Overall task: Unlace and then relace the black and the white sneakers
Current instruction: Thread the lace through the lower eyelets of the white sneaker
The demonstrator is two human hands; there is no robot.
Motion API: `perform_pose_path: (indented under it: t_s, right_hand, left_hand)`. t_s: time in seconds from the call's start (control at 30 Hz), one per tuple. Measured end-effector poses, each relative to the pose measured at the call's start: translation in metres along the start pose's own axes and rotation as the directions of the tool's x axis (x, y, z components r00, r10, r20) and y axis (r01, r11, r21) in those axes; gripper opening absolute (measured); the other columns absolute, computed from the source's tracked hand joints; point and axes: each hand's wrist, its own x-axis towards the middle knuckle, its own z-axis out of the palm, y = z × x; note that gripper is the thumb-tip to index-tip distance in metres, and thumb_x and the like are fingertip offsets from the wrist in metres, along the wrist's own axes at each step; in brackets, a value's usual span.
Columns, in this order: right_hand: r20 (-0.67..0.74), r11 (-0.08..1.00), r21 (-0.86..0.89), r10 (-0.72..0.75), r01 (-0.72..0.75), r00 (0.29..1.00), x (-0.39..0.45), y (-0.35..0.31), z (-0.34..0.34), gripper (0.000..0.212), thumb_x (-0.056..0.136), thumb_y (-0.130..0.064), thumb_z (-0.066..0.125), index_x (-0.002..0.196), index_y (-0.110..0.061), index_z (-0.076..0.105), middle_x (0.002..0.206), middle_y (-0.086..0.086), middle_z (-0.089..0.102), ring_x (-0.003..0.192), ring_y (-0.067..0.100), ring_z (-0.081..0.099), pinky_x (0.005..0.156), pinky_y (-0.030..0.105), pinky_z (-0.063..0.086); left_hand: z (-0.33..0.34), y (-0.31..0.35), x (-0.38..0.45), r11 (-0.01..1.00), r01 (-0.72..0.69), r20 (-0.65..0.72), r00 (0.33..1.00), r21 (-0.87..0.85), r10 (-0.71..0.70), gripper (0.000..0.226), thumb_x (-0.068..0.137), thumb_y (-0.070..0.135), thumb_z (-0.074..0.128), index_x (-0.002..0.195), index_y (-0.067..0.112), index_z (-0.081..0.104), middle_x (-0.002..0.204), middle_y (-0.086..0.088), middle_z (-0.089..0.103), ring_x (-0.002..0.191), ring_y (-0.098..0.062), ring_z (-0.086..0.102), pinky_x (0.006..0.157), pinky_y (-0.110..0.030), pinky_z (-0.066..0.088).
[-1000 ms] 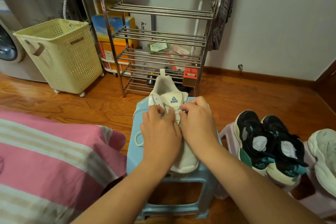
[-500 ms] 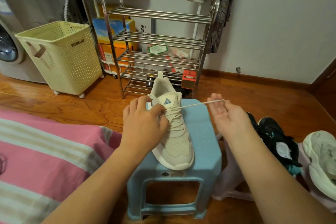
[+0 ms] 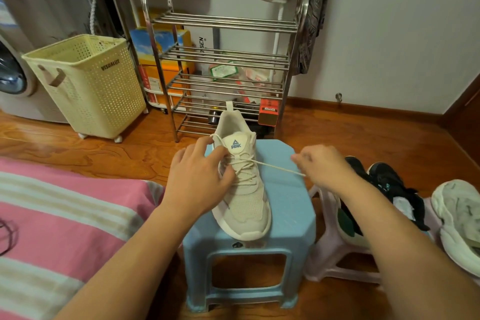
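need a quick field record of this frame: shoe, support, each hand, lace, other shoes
shoe: white sneaker, toe toward camera
support: blue stool
left hand: rests on the sneaker's left side, fingers at the laces
right hand: pinches lace end, pulled out to the right
lace: taut from eyelets to right hand
other shoes: black sneakers on pink stool

"peak" stands in blue on the tongue of the white sneaker (image 3: 241,184); "visualize" is printed on the cream laundry basket (image 3: 88,86) at far left.
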Motion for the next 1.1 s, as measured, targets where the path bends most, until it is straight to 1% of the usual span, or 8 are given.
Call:
perform_pose_path:
  t_s: [0.1, 0.17, 0.3, 0.33, 0.5, 0.8, 0.93, 1.1]
  right_hand:
    - [0.294, 0.967, -0.134, -0.168, 0.215, 0.941, -0.013, -0.009, 0.009, 0.032, 0.093, -0.053, 0.062, 0.079, -0.027, 0.072, 0.077, -0.006, 0.065, 0.074, 0.012, 0.058, 0.068, 0.034, 0.049]
    - [0.146, 0.98, -0.146, -0.111, 0.132, 0.983, -0.007, -0.005, 0.0, 0.03, 0.099, -0.039, 0.058, 0.078, -0.022, 0.069, 0.082, -0.001, 0.066, 0.077, 0.015, 0.058, 0.073, 0.037, 0.049]
    - [-0.089, 0.651, 0.685, 0.521, -0.328, 0.849, -0.006, 0.026, -0.019, 0.021, 0.102, -0.022, 0.056, 0.1, -0.01, 0.073, 0.089, -0.005, 0.06, 0.097, 0.029, 0.06, 0.059, 0.031, 0.042]
    - [-0.017, 0.528, 0.775, 0.569, -0.348, 0.822, -0.008, 0.028, -0.016, 0.019, 0.101, -0.017, 0.056, 0.104, -0.007, 0.073, 0.077, -0.004, 0.057, 0.053, 0.017, 0.055, 0.05, 0.028, 0.039]
    - [0.02, 0.602, 0.765, 0.333, -0.229, 0.943, -0.015, -0.002, -0.011, 0.013, 0.098, -0.009, 0.059, 0.106, -0.009, 0.069, 0.088, 0.006, 0.074, 0.077, 0.016, 0.074, 0.075, 0.03, 0.06]
    - [0.172, -0.472, 0.882, 0.335, 0.007, 0.927, -0.012, -0.008, -0.023, 0.027, 0.1, 0.0, 0.052, 0.126, -0.001, 0.058, 0.104, 0.011, 0.065, 0.085, 0.015, 0.07, 0.082, 0.033, 0.06]
    - [0.182, -0.252, 0.967, 0.559, -0.043, 0.809, 0.0, 0.016, -0.02, 0.034, 0.103, -0.005, 0.044, 0.136, -0.004, 0.052, 0.082, 0.003, 0.054, 0.05, 0.006, 0.041, 0.045, 0.019, 0.036]
    - [-0.098, 0.68, 0.68, 0.457, -0.275, 0.884, -0.008, 0.013, -0.017, 0.053, 0.101, -0.006, 0.049, 0.151, -0.019, 0.039, 0.132, 0.006, 0.06, 0.09, 0.016, 0.062, 0.055, 0.023, 0.038]
  left_hand:
    - [-0.003, -0.003, 0.002, 0.999, 0.03, 0.043, 0.999, -0.019, -0.029, 0.047, 0.091, 0.058, 0.033, 0.12, 0.033, 0.059, 0.14, 0.001, 0.051, 0.12, -0.022, 0.055, 0.101, -0.046, 0.045]
    - [-0.006, -0.01, 0.003, 0.999, 0.037, 0.037, 0.999, -0.022, -0.036, 0.044, 0.092, 0.056, 0.035, 0.119, 0.032, 0.06, 0.137, 0.002, 0.052, 0.117, -0.022, 0.056, 0.099, -0.044, 0.045]
    - [-0.006, -0.008, -0.001, 0.998, -0.056, 0.021, 0.998, -0.017, 0.057, 0.043, 0.094, 0.056, 0.038, 0.126, 0.035, 0.059, 0.146, 0.0, 0.048, 0.125, -0.025, 0.053, 0.101, -0.047, 0.047]
    - [-0.003, -0.004, -0.003, 0.996, -0.085, 0.031, 0.996, -0.014, 0.086, 0.043, 0.095, 0.057, 0.039, 0.127, 0.036, 0.057, 0.149, 0.0, 0.045, 0.126, -0.024, 0.053, 0.101, -0.046, 0.048]
    - [0.002, 0.011, -0.006, 0.98, -0.007, 0.069, 0.997, -0.196, 0.021, 0.032, 0.094, 0.051, 0.054, 0.118, 0.031, 0.054, 0.152, 0.005, 0.031, 0.095, -0.01, 0.058, 0.064, -0.021, 0.049]
    - [-0.016, -0.001, -0.015, 0.995, -0.006, -0.102, 0.995, -0.104, -0.004, 0.018, 0.093, 0.036, 0.06, 0.1, 0.02, 0.062, 0.133, -0.002, 0.049, 0.096, -0.019, 0.059, 0.055, -0.023, 0.037]
    - [-0.013, 0.001, -0.018, 0.995, -0.003, -0.093, 0.996, -0.098, -0.006, 0.019, 0.088, 0.03, 0.065, 0.101, 0.016, 0.062, 0.135, -0.01, 0.046, 0.112, -0.03, 0.053, 0.067, -0.03, 0.044]
    - [-0.01, 0.009, -0.008, 0.971, -0.047, -0.095, 0.995, -0.233, 0.025, 0.028, 0.082, 0.015, 0.07, 0.109, 0.023, 0.067, 0.141, -0.013, 0.043, 0.128, -0.035, 0.039, 0.101, -0.048, 0.04]
